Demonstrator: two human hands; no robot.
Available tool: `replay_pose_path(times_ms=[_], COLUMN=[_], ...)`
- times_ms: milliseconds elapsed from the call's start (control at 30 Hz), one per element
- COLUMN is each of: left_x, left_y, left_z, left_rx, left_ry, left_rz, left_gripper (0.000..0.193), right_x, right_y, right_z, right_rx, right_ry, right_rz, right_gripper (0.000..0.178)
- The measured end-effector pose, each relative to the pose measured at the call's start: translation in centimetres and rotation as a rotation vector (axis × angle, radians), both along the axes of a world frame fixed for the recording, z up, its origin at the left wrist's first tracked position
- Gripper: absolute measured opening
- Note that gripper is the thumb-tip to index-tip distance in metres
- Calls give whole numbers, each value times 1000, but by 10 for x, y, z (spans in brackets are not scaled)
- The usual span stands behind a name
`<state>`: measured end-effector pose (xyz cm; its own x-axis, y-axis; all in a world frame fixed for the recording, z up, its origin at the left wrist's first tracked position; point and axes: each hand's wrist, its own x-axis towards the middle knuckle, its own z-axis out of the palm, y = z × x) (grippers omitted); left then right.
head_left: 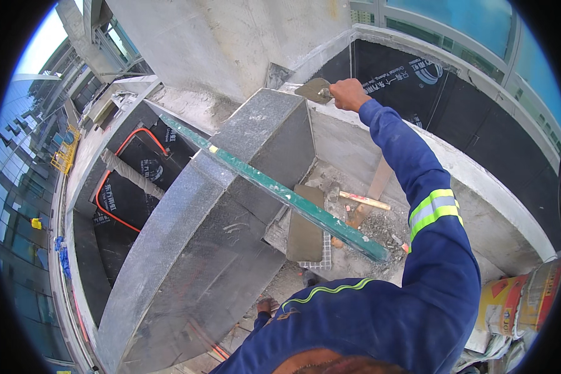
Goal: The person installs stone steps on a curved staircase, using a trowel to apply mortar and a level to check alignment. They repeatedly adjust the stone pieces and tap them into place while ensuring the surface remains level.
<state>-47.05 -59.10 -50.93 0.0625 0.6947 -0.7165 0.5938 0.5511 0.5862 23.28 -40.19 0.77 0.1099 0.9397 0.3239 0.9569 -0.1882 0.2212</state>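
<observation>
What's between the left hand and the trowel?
Between the left hand and trowel, the head view shows a green bar and a grey block.

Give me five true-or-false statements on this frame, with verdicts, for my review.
1. The right hand holds a trowel. True.
2. The green bar lies entirely left of the grey block. False: it crosses the block in view.
3. The right sleeve has a reflective band. True.
4. The left hand grips the green bar. False: it is apart from it, lower in the picture.
5. The hose is orange. True.
</observation>
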Motion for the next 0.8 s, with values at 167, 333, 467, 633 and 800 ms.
replay_pose_path(times_ms=[167,333,467,633,800], left_x=[3,-7,-12,-18,-12], left_y=[-25,-50,-56,-54,-50], left_z=[-6,0,2,12,21], left_rx=[-10,14,16,32,44], left_ry=[-20,65,101,126,119], left_rz=[69,-7,-52,-54,-4], left_gripper=[26,27,28,30,31], right_x=[-20,-26,-24,-9,38], right_y=[11,7,-11,-52,-126], right_z=[-14,7,30,53,43], right_rx=[78,70,28,78,381], right_ry=[-55,-87,-118,-113,338], right_rz=[154,188,153,116,54], right_gripper=[17,16,18,21,29])
